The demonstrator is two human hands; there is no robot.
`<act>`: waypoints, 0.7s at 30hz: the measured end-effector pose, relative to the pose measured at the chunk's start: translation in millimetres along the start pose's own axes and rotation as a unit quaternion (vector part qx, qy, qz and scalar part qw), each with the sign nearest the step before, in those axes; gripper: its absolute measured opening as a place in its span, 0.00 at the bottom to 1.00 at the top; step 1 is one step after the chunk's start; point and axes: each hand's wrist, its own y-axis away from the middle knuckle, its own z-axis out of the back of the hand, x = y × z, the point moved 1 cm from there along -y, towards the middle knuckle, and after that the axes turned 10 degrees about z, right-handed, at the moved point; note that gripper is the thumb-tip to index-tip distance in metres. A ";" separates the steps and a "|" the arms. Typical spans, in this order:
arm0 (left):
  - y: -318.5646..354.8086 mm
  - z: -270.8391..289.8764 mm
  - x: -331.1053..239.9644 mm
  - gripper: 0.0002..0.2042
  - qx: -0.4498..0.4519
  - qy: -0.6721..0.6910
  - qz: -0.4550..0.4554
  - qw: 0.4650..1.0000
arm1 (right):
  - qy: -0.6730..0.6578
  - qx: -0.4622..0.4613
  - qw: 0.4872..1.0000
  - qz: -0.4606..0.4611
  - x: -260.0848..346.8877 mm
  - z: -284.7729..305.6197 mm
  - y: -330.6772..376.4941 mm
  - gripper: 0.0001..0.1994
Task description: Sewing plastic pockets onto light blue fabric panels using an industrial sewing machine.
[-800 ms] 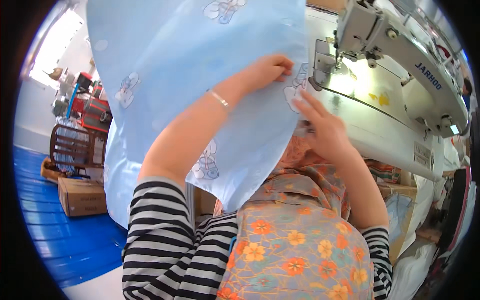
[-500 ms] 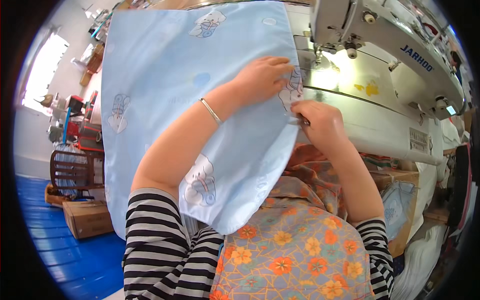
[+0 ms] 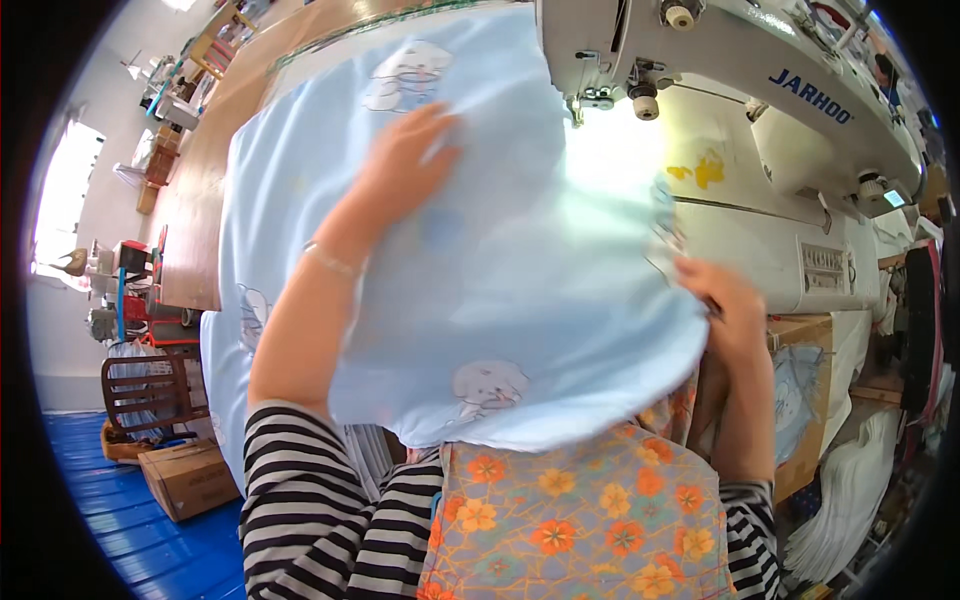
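A light blue cloth (image 3: 500,260) printed with white cartoon puppies spreads over the sewing table and hangs down over my lap. My left hand (image 3: 408,165) rests on its upper part with the fingers stretched out, a little blurred by motion. At the right, my right hand (image 3: 728,305) pinches the edge of the cloth and holds it out. A small dark object shows within that hand's grip; its kind is not clear. The sewing machine (image 3: 690,50) stands at the upper right, its needle area (image 3: 577,108) just above the cloth and away from both hands.
A wooden tabletop (image 3: 190,230) extends to the left of the cloth. Cardboard boxes (image 3: 188,478) and a dark slatted chair (image 3: 150,395) stand on the blue floor at the left. At the lower right, blue cloth pieces (image 3: 795,400) hang by a box, near stacked white fabric (image 3: 850,500).
My right hand has drawn the cloth's edge to the right and down toward me. My left hand has moved left and spread out. The cloth has swung across, covering more below the machine.
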 end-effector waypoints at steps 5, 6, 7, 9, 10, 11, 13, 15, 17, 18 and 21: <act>100.9 80.3 179.2 0.28 -0.073 -0.266 0.394 0.877 | -0.016 -0.065 0.997 -0.046 1.9 39.5 80.3 0.06; 116.0 90.0 197.6 0.30 -0.060 -0.246 0.458 0.852 | 0.013 -0.084 0.995 -0.050 0.9 42.6 91.6 0.06; 119.4 94.8 197.5 0.30 -0.064 -0.243 0.456 0.854 | 0.043 -0.102 0.992 -0.055 -1.1 44.8 98.7 0.06; 123.6 108.4 195.9 0.33 -0.029 -0.219 0.480 0.849 | 0.072 -0.095 0.991 -0.054 -4.4 43.6 95.5 0.07; 127.5 113.5 196.1 0.33 -0.045 -0.159 0.463 0.871 | 0.087 -0.109 0.987 -0.079 -7.3 41.3 89.6 0.08; 129.3 116.8 196.9 0.33 -0.049 -0.158 0.465 0.870 | 0.103 -0.124 0.981 -0.105 -10.2 39.4 84.0 0.08; 127.7 118.6 197.4 0.31 -0.022 -0.041 0.459 0.887 | 0.086 -0.103 0.988 -0.079 -20.8 41.1 75.7 0.08; 133.2 117.7 194.9 0.29 -0.035 0.005 0.465 0.885 | 0.071 -0.081 0.993 -0.055 -28.2 43.4 73.2 0.09; 141.3 116.4 192.3 0.28 -0.046 0.050 0.469 0.881 | 0.090 -0.074 0.993 -0.012 -27.0 44.2 83.2 0.09; 146.9 115.3 191.4 0.27 -0.054 0.027 0.455 0.888 | 0.097 -0.063 0.993 -0.023 -18.9 46.5 83.7 0.10; 159.7 111.6 202.3 0.27 -0.076 0.009 0.440 0.895 | 0.120 -0.084 0.989 -0.029 -5.8 42.5 83.1 0.11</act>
